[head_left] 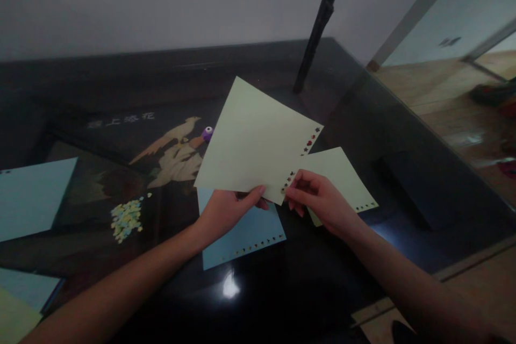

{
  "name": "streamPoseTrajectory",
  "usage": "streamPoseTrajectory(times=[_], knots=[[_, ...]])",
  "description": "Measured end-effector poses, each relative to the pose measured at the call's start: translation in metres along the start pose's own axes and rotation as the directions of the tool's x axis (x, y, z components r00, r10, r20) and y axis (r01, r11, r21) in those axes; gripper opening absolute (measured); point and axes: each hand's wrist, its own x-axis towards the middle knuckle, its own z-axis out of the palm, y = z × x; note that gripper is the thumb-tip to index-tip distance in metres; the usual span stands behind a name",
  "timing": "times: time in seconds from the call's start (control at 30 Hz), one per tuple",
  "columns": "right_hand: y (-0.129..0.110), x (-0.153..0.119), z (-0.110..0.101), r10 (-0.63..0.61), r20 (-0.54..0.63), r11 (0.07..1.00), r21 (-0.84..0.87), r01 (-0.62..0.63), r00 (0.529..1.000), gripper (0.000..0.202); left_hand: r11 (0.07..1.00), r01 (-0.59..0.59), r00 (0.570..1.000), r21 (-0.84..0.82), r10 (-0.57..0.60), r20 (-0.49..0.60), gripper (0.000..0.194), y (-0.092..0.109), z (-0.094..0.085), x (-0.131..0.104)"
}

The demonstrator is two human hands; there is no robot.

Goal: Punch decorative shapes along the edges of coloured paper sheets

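Observation:
A pale yellow sheet of paper (253, 140) is held up above the dark table, tilted, with a row of small punched shapes along its right edge. My left hand (234, 208) grips its lower edge, thumb on top and fingers underneath. My right hand (316, 199) pinches the lower right corner beside the punched holes. Below it lies a blue sheet (250, 234) with punched shapes along its near edge, partly covered by my left hand. Another pale yellow sheet (336, 172), also punched along its near edge, lies partly behind my right hand.
A heap of small paper cutouts (127, 219) lies on the glossy table (258, 301) at left. Blue sheets (32, 199) rest at the far left. A purple object (207, 133) peeks out behind the held paper. A dark upright post (315, 43) stands near the back.

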Motion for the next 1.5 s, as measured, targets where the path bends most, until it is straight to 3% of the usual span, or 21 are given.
streamPoseTrajectory(times=[0.53, 1.13, 1.23, 1.33, 1.43, 1.5], knots=[[0.002, 0.0, -0.001, -0.019, 0.031, 0.999, 0.04, 0.018, 0.999, 0.017, 0.998, 0.01, 1.0, -0.056, -0.009, 0.015, 0.025, 0.001, 0.0, -0.001], [-0.003, -0.003, 0.007, 0.019, 0.061, 0.976, 0.213, -0.032, 0.998, 0.018, 0.975, 0.071, 0.997, -0.211, -0.061, 0.054, 0.022, -0.001, 0.002, 0.001], [-0.004, -0.004, 0.008, 0.028, 0.05, 0.976, 0.217, -0.038, 0.998, 0.018, 0.96, 0.117, 0.99, -0.256, -0.094, 0.101, 0.021, -0.003, 0.0, 0.003], [-0.003, -0.004, 0.009, 0.025, 0.028, 0.972, 0.232, -0.031, 0.999, 0.017, 0.944, 0.225, 0.943, -0.243, -0.148, 0.299, 0.035, -0.004, -0.01, 0.009], [-0.003, -0.005, 0.01, 0.021, 0.016, 0.974, 0.225, -0.024, 1.0, 0.017, 0.948, 0.305, 0.809, -0.087, -0.21, 0.549, 0.052, 0.002, -0.028, 0.01], [-0.001, -0.005, 0.01, 0.015, 0.016, 0.981, 0.195, -0.017, 1.0, 0.017, 0.962, 0.272, 0.723, 0.041, -0.232, 0.65, 0.048, 0.009, -0.038, 0.008]])
